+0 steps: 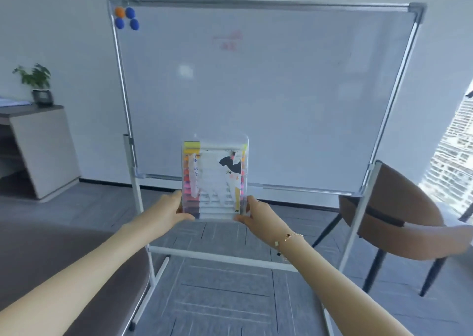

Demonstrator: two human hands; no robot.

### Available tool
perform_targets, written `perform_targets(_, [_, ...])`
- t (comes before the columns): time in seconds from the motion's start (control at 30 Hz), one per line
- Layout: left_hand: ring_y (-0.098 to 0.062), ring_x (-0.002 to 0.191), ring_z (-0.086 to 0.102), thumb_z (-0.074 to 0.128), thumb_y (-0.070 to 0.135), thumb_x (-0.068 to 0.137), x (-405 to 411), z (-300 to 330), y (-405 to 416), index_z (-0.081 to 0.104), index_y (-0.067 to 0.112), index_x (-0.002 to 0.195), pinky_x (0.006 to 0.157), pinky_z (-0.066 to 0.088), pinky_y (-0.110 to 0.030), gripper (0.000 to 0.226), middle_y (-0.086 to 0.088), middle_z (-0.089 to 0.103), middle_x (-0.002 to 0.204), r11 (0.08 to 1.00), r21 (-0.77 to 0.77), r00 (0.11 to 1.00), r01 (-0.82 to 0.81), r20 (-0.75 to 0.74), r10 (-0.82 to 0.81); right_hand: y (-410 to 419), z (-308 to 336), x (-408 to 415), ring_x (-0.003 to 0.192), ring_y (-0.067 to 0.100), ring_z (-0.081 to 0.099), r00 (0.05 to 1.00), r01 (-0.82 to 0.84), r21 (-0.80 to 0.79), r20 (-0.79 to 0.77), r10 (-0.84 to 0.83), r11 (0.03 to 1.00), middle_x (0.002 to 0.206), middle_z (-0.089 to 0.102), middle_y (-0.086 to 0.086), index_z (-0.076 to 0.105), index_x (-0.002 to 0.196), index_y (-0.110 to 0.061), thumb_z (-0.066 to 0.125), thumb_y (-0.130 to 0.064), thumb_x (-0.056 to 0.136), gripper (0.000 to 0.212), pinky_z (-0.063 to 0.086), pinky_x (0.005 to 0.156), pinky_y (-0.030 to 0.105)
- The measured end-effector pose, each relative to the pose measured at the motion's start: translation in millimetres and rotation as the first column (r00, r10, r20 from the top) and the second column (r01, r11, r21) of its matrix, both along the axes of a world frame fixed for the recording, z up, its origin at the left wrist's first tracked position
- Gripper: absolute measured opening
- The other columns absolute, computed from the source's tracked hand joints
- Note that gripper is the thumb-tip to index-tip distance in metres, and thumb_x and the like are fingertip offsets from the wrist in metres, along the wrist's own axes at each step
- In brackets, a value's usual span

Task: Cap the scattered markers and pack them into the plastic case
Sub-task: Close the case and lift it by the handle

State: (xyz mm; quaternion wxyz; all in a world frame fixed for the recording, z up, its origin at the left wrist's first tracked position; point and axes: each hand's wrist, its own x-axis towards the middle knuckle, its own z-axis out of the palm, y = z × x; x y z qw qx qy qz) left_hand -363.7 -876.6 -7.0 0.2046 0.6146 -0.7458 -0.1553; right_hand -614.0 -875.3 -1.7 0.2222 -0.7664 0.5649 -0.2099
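Observation:
A clear plastic case (215, 179) full of capped markers stands upright in front of the whiteboard, held up in the air. Coloured marker caps (188, 182) line its left side in a stack, and a cat picture covers its front. My left hand (170, 211) grips the case's lower left corner. My right hand (256, 214) grips the lower right corner, with a gold bracelet on that wrist. No loose markers are in sight.
A whiteboard (268, 92) on a wheeled metal stand fills the middle, with several magnets (127, 17) at its top left. A brown chair (399, 215) stands at the right, a dark round table (76, 271) at the lower left, a cabinet (38, 151) with a plant at the far left.

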Motion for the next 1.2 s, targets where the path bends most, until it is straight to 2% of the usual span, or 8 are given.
perform_targets(0.13, [-0.014, 0.085, 0.062, 0.069, 0.043, 0.081, -13, 2, -58, 0.050, 0.021, 0.115, 0.081, 0.053, -0.031, 0.045, 0.001, 0.064, 0.099, 1.000, -0.003, 1.000, 0.021, 0.012, -0.021, -52, -3, -12, 0.083, 0.021, 0.053, 1.000, 0.029, -0.009, 0.012, -0.029, 1.000, 0.098, 0.054, 0.004, 0.045, 0.107, -0.013, 0.056, -0.032, 0.093, 0.027, 0.041, 0.064, 0.025])
perform_targets(0.2, [-0.019, 0.081, 0.062, 0.069, 0.045, 0.080, -15, 4, -94, 0.051, 0.017, 0.110, 0.077, 0.052, -0.032, 0.045, -0.004, 0.063, 0.094, 1.000, -0.015, 0.999, 0.002, 0.052, -0.001, -83, -5, -16, 0.086, 0.025, 0.058, 0.999, 0.050, -0.026, 0.021, -0.050, 0.998, 0.105, 0.058, 0.008, 0.045, 0.114, -0.013, 0.056, -0.034, 0.093, 0.032, 0.046, 0.070, 0.031])
perform_targets(0.3, [-0.023, 0.082, 0.063, 0.070, 0.046, 0.079, -20, 1, -150, 0.051, 0.015, 0.104, 0.077, 0.053, -0.039, 0.045, -0.009, 0.063, 0.094, 1.000, -0.013, 0.998, 0.004, 0.057, -0.003, -134, -12, -22, 0.075, 0.017, 0.055, 0.998, 0.066, -0.048, 0.023, -0.065, 0.997, 0.116, 0.057, 0.007, 0.045, 0.123, -0.013, 0.056, -0.036, 0.093, 0.040, 0.043, 0.065, 0.028])
perform_targets(0.4, [-0.024, 0.077, 0.060, 0.070, 0.042, 0.081, -26, -10, -200, 0.048, 0.013, 0.096, 0.070, 0.049, -0.033, 0.039, -0.012, 0.062, 0.090, 1.000, -0.002, 0.997, 0.019, 0.073, -0.019, -184, -26, -25, 0.084, 0.020, 0.057, 0.996, 0.090, -0.050, 0.009, -0.089, 0.995, 0.118, 0.058, 0.006, 0.044, 0.126, -0.014, 0.057, -0.040, 0.092, 0.045, 0.043, 0.070, 0.028])
perform_targets(0.57, [-0.029, 0.078, 0.059, 0.067, 0.044, 0.082, -31, -42, -264, 0.045, 0.012, 0.107, 0.071, 0.050, -0.036, 0.046, -0.014, 0.060, 0.088, 0.999, 0.010, 0.997, 0.043, 0.062, -0.044, -242, -55, -29, 0.086, 0.018, 0.053, 0.995, 0.101, -0.032, -0.003, -0.101, 0.994, 0.117, 0.058, 0.005, 0.045, 0.121, -0.013, 0.058, -0.040, 0.091, 0.042, 0.039, 0.072, 0.027])
perform_targets(0.73, [-0.023, 0.080, 0.059, 0.064, 0.043, 0.085, -36, -74, -281, 0.042, 0.013, 0.116, 0.073, 0.051, -0.033, 0.048, -0.010, 0.060, 0.092, 0.999, -0.021, 0.997, 0.050, 0.051, -0.049, -269, -85, -32, 0.087, 0.024, 0.058, 0.993, 0.108, -0.047, -0.033, -0.110, 0.993, 0.110, 0.060, 0.007, 0.046, 0.110, -0.012, 0.059, -0.040, 0.090, 0.037, 0.044, 0.070, 0.032])
perform_targets(1.07, [-0.008, 0.067, 0.048, 0.061, 0.035, 0.089, -36, -89, -276, 0.036, 0.015, 0.106, 0.054, 0.033, -0.017, 0.036, 0.000, 0.049, 0.078, 0.999, -0.038, 0.998, 0.032, 0.057, -0.030, -271, -103, -26, 0.096, 0.026, 0.056, 0.991, 0.110, -0.101, -0.060, -0.116, 0.989, 0.106, 0.058, 0.009, 0.048, 0.106, -0.008, 0.060, -0.039, 0.089, 0.038, 0.049, 0.082, 0.040])
perform_targets(1.2, [-0.022, 0.082, 0.059, 0.061, 0.041, 0.088, -31, -93, -275, 0.041, 0.012, 0.116, 0.072, 0.049, -0.029, 0.045, -0.012, 0.060, 0.095, 0.999, -0.015, 0.997, 0.037, 0.064, -0.036, -271, -105, -25, 0.098, 0.020, 0.051, 0.991, 0.106, -0.127, -0.069, -0.116, 0.986, 0.106, 0.055, 0.005, 0.051, 0.106, -0.008, 0.061, -0.038, 0.089, 0.036, 0.044, 0.081, 0.031])
